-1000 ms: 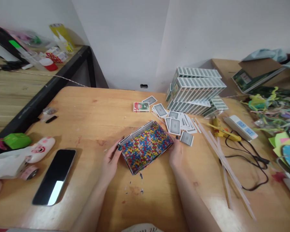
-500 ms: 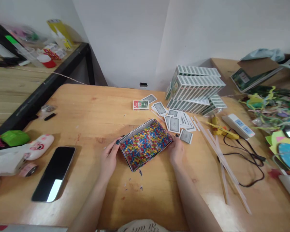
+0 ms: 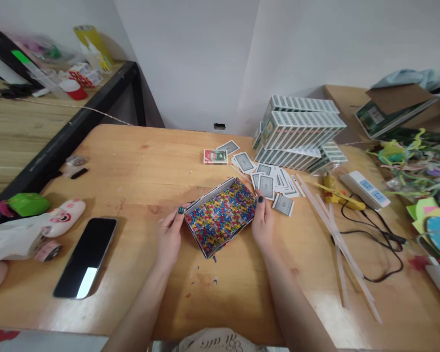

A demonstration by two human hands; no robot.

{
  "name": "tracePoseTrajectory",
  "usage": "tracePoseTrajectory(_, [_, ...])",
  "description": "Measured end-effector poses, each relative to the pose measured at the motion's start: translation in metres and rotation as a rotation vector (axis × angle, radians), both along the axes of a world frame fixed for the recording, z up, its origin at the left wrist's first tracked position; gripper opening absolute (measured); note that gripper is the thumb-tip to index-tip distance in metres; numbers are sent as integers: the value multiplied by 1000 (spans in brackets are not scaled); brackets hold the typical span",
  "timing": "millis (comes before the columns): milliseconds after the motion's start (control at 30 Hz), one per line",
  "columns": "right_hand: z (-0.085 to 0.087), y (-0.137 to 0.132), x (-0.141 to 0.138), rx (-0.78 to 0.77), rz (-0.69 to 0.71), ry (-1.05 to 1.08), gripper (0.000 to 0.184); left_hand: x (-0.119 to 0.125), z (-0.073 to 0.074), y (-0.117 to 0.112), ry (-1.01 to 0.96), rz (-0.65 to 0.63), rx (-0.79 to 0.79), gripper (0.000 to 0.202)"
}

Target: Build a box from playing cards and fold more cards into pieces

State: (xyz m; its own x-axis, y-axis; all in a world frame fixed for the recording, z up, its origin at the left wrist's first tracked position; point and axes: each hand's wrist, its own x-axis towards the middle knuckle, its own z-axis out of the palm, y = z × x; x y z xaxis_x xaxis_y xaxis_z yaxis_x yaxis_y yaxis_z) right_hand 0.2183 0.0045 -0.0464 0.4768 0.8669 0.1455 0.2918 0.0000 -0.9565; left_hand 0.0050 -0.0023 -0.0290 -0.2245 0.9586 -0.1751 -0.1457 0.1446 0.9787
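Note:
A shallow open cardboard box (image 3: 223,215), its inside covered in a multicoloured pattern, is tilted between my hands over the table. My left hand (image 3: 170,237) pinches its left end, thumb on the rim. At the opposite end my right hand (image 3: 263,222) grips the rim, thumb on top; the fingers beneath are hidden. Just beyond the right hand lie scattered playing cards (image 3: 267,186), backs up. Behind the box is a red and green card pack (image 3: 215,157). Small dark scraps (image 3: 215,280) dot the wood below the box.
Shrink-wrapped card boxes (image 3: 304,129) are stacked at the back right. Glue sticks (image 3: 339,239), a yellow glue gun (image 3: 332,193) and a power strip (image 3: 365,189) with a black cable lie on the right. A phone (image 3: 86,256) and a soft white pouch (image 3: 64,217) occupy the left.
My right hand has shifted its grip, the thumb now on top of the box's right rim. The box has turned slightly. The whole view has shifted a little.

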Motion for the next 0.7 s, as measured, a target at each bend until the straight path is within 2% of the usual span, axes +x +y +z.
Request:
tracePoseTrajectory(167, [8,4,-1,-66,-92,31,57,28,22,2,-97,87,146,26])
tracePoseTrajectory(233, [16,3,-2,-134,-131,-29,61,40,35,7,-127,165,159,30])
tracePoseTrajectory(367, [36,7,-1,-340,-178,-248,68,52,56,16,-102,196,158,31])
tracePoseTrajectory(467, [49,12,1,-437,-153,-385,73,53,61,18,-71,209,144,29])
tracePoseTrajectory(567, [60,15,2,-469,-103,-420,73,49,62,22,-73,224,105,30])
tracePoseTrajectory(633, [66,13,4,-465,-54,-344,71,43,62,28,-80,221,74,31])
tracePoseTrajectory(700, [72,8,6,-414,9,-141,67,33,64,37,-92,185,36,32])
